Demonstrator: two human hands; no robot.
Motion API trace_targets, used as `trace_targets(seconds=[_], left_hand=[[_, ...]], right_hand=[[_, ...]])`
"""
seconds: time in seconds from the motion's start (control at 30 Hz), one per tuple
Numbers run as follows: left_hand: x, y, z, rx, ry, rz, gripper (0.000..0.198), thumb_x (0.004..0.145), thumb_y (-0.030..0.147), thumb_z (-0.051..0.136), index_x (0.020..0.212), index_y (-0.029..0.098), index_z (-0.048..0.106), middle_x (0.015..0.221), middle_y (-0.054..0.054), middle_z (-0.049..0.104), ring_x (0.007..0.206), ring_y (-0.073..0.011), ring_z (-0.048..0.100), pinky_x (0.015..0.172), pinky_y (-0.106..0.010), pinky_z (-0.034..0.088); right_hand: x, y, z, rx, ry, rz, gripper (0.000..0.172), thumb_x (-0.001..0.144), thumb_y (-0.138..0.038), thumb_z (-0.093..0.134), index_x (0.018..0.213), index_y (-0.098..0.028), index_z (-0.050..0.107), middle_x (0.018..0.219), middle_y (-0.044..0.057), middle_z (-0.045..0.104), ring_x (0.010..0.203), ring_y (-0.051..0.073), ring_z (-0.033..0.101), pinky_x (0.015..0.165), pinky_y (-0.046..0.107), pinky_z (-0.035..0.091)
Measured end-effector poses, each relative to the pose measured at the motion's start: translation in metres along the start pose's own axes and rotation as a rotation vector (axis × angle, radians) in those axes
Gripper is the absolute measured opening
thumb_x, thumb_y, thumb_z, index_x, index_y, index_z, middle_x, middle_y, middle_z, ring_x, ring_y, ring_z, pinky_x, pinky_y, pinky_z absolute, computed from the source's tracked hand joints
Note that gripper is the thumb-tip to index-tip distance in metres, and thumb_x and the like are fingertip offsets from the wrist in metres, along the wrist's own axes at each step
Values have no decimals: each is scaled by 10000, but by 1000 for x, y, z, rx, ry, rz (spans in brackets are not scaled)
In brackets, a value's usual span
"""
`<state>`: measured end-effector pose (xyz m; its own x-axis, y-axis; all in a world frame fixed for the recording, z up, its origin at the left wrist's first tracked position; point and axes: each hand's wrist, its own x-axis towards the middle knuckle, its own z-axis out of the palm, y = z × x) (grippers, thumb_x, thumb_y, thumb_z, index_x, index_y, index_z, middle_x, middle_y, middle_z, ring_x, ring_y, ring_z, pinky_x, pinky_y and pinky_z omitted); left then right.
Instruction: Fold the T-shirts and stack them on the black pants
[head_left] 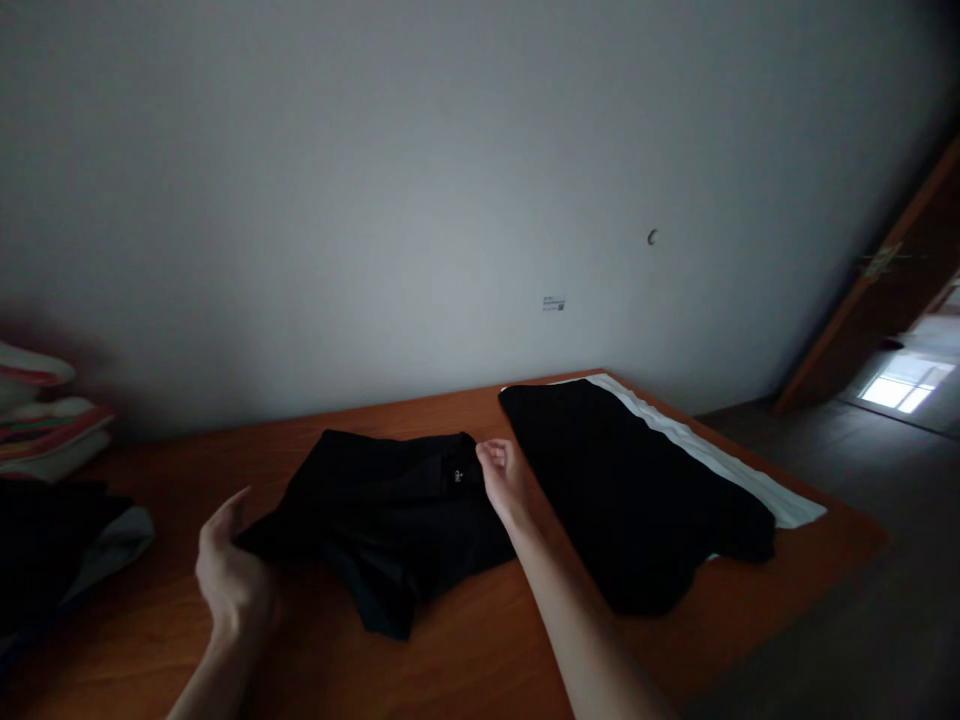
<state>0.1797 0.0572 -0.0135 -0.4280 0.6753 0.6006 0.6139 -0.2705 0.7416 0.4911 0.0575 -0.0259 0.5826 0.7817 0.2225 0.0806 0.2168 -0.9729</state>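
Note:
A black garment [405,520] lies crumpled and partly spread on the brown wooden table [480,640], with a small white mark near its upper right edge. My right hand [502,475] pinches the garment at that upper right corner, fingers closed on the cloth. At the opposite end, my left hand [234,570] is beside the garment's left tip, slightly blurred, with its fingers stretched out and apart. Whether its palm touches the cloth is hard to tell. What kind of garment it is cannot be made out in the dark fabric.
To the right, another black garment [630,490] lies flat over a white cloth [795,508]. At the far left are stacked striped textiles [56,430] and dark clothing [45,550]. A pale wall [375,200] backs the table; a wooden door [870,290] stands at right.

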Motion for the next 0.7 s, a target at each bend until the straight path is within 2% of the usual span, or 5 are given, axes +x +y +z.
trace_targets(seconds=[0.07, 0.17, 0.33, 0.57, 0.7], left_hand=[[-5, 9, -1, 58, -6, 108, 456, 914, 501, 465, 1196, 196, 653, 1322, -121, 655, 1262, -326, 580, 1074, -510, 450], [-17, 21, 3, 183, -257, 379, 502, 871, 553, 545, 1225, 214, 654, 1276, -125, 690, 1236, -326, 597, 1083, -511, 419], [-28, 28, 8, 421, -628, 328, 674, 849, 653, 546, 1407, 276, 557, 1171, -100, 741, 1121, -348, 633, 954, -522, 470], [-29, 25, 7, 289, -593, 416, 365, 857, 587, 587, 1106, 385, 761, 1051, -43, 757, 1014, -286, 632, 926, -472, 441], [-22, 21, 6, 64, -518, 341, 401, 909, 583, 521, 918, 293, 797, 931, -48, 768, 858, -238, 685, 841, -394, 495]], right_hand=[[-6, 13, 2, -245, -63, -114, 256, 741, -348, 708, 944, -213, 630, 1014, 92, 710, 1003, 255, 644, 936, 389, 487], [-15, 17, 2, -599, -253, -219, 313, 789, -270, 690, 1088, -179, 674, 1138, 132, 717, 1127, 293, 628, 1018, 428, 439], [-18, 4, -1, -455, -518, -192, 311, 878, -318, 624, 1127, -161, 723, 1163, 141, 742, 1113, 275, 674, 988, 403, 479], [-30, -8, 7, -42, -762, -85, 376, 852, -483, 679, 1100, -210, 757, 1095, 70, 776, 1041, 253, 707, 934, 402, 530], [-30, -8, 9, 36, -681, -61, 463, 847, -605, 655, 1024, -196, 780, 1023, 80, 782, 981, 246, 710, 900, 383, 534]])
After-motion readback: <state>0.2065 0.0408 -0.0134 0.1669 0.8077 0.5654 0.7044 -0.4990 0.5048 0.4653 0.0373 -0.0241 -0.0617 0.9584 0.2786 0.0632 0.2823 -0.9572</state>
